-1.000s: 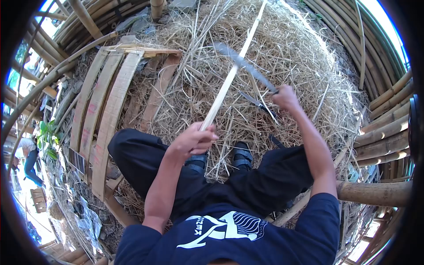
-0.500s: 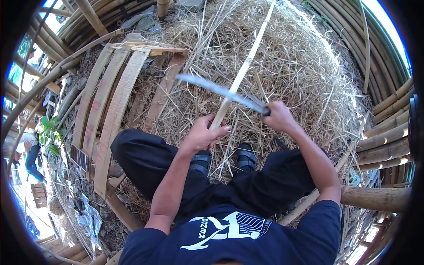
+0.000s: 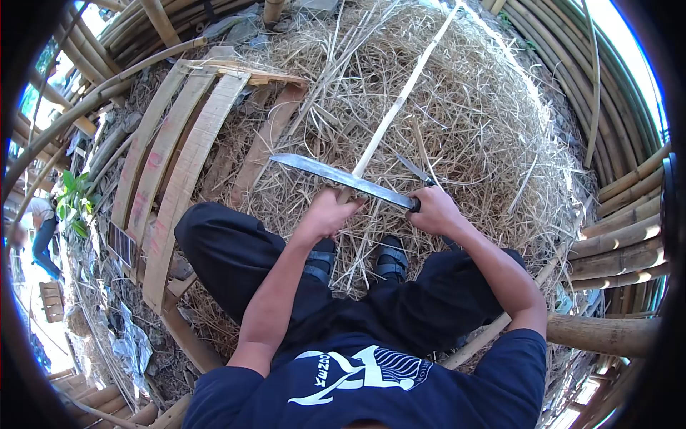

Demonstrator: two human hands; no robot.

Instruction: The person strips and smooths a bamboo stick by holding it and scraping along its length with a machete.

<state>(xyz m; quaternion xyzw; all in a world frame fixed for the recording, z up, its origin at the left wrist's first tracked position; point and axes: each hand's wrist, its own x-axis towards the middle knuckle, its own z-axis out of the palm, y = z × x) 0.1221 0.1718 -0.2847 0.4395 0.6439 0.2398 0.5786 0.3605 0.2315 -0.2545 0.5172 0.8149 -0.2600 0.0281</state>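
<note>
My left hand (image 3: 331, 214) is closed around the near end of a long pale bamboo strip (image 3: 401, 94), which runs away from me toward the top of the view. In my right hand (image 3: 436, 212) is the dark handle of a machete (image 3: 336, 175). Its long blade points left and lies across the strip, just beyond my left fingers. Beside my right hand, a second, smaller blade (image 3: 413, 170) with a dark handle rests on the shavings, partly hidden by the hand.
Pale shavings (image 3: 471, 121) cover the ground around my sandalled feet. At left stands a slatted wooden crate (image 3: 187, 154). Stacked bamboo poles (image 3: 618, 257) line the right side, with a thick pole (image 3: 607, 334) near my right elbow. Another person (image 3: 44, 232) is at far left.
The machete has slid down along the strip toward my left hand, its blade now sharp instead of blurred. My right hand has come nearer to me, and my left fingers have turned further over the strip.
</note>
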